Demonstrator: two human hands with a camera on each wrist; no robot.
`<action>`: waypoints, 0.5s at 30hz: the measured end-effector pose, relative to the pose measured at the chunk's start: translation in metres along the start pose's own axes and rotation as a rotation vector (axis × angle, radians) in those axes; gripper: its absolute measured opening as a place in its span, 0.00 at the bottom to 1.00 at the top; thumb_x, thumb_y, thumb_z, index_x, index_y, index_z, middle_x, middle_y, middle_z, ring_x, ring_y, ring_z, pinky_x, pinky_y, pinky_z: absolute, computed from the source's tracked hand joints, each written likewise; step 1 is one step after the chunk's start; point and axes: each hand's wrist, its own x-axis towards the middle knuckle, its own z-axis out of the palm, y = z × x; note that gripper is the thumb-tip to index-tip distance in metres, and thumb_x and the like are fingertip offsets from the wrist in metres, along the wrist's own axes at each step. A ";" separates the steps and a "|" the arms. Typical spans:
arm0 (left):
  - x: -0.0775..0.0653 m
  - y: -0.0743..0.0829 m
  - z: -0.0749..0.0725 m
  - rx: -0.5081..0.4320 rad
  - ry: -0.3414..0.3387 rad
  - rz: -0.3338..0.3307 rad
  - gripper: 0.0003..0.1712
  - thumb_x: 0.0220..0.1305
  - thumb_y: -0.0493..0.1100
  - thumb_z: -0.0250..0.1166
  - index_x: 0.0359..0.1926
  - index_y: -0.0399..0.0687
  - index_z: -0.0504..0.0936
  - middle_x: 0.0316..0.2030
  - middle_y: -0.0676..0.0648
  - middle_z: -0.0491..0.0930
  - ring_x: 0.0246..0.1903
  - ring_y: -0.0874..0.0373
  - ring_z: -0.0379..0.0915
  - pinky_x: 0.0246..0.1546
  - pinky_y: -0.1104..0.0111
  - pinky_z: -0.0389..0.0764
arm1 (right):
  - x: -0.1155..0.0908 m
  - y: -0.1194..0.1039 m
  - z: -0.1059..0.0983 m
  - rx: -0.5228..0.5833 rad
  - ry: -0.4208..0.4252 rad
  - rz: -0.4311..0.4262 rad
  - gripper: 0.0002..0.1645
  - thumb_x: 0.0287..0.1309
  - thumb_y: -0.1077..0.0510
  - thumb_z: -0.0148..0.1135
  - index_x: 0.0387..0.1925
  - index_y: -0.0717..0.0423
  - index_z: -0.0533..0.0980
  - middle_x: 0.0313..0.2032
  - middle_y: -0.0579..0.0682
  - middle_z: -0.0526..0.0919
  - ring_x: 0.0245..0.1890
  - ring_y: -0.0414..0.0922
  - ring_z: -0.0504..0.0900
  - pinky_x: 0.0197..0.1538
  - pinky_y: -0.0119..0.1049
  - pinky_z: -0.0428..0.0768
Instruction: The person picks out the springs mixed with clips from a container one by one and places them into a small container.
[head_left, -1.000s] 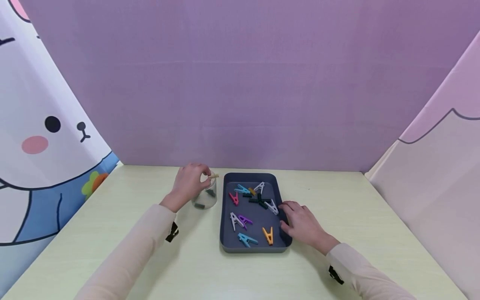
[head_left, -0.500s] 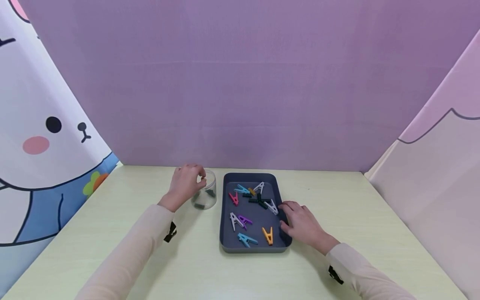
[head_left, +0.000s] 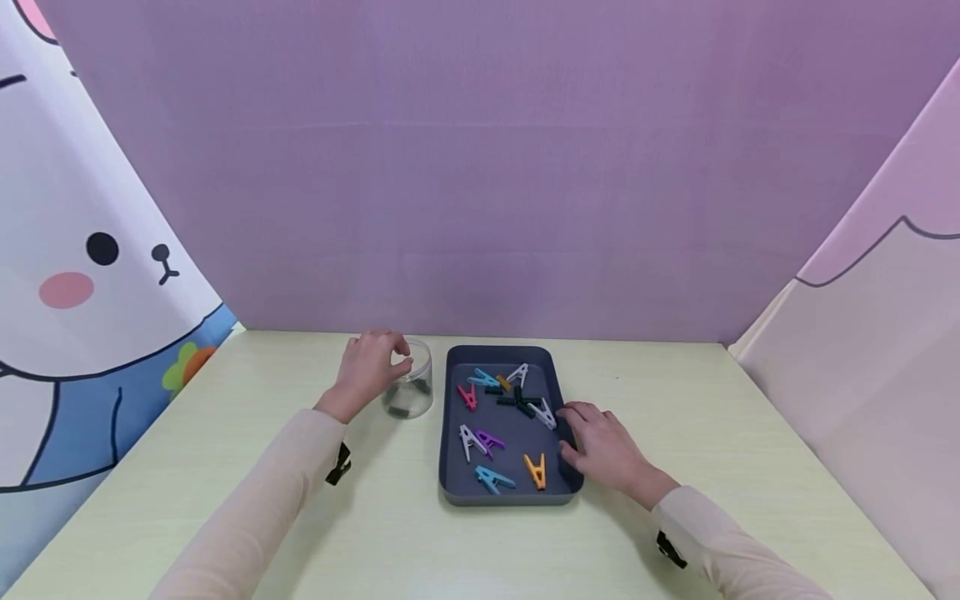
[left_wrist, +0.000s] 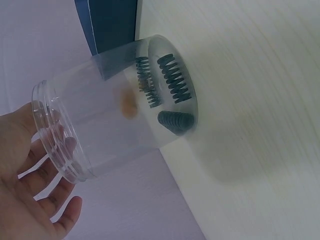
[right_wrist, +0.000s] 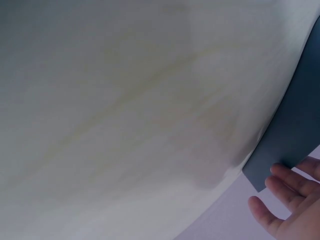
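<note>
My left hand (head_left: 367, 373) is at the mouth of a clear jar (left_wrist: 95, 140), thumb and fingers parted, nothing between them. A blurred orange-yellow thing (left_wrist: 129, 102) is partway down inside the jar; its shape cannot be made out. Several dark green springs (left_wrist: 174, 79) lie at the jar's bottom. My right hand (head_left: 606, 450) rests on the right rim of a dark grey tray (head_left: 510, 502), its fingers loosely bent against the wall. In the tray lie dark springs (head_left: 517, 402), a yellow spring (head_left: 504, 382) and coloured clips, such as an orange clip (head_left: 536, 472).
The jar stands just left of the tray on a pale wooden table (head_left: 390, 533). Behind them rises a purple cloth (head_left: 480, 183). Other clips in the tray include a red clip (head_left: 468, 397), a purple clip (head_left: 491, 443) and a blue clip (head_left: 494, 479).
A small yellow spring was in my left fingertips over the jar's rim one second ago; the fingers have shifted slightly left and let it go. My right hand and the tray stay put.
</note>
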 end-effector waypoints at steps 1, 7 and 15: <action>0.000 0.000 0.000 -0.002 -0.001 0.001 0.06 0.51 0.45 0.65 0.30 0.49 0.83 0.33 0.48 0.82 0.36 0.48 0.76 0.34 0.53 0.72 | 0.000 0.000 0.000 0.000 -0.001 0.001 0.25 0.50 0.50 0.60 0.50 0.56 0.74 0.51 0.52 0.76 0.54 0.49 0.72 0.48 0.48 0.73; 0.001 -0.002 0.000 -0.012 0.007 0.012 0.07 0.51 0.45 0.65 0.32 0.48 0.83 0.32 0.49 0.83 0.35 0.49 0.77 0.33 0.53 0.72 | 0.001 -0.001 0.000 -0.002 -0.012 0.007 0.25 0.50 0.50 0.60 0.50 0.56 0.74 0.52 0.53 0.75 0.54 0.49 0.72 0.48 0.48 0.73; 0.003 -0.003 0.002 -0.020 0.023 0.031 0.08 0.50 0.45 0.66 0.32 0.47 0.83 0.31 0.49 0.83 0.34 0.50 0.77 0.32 0.54 0.72 | 0.002 -0.001 -0.001 -0.004 -0.013 0.010 0.25 0.49 0.50 0.61 0.49 0.57 0.74 0.51 0.53 0.76 0.54 0.50 0.72 0.48 0.48 0.73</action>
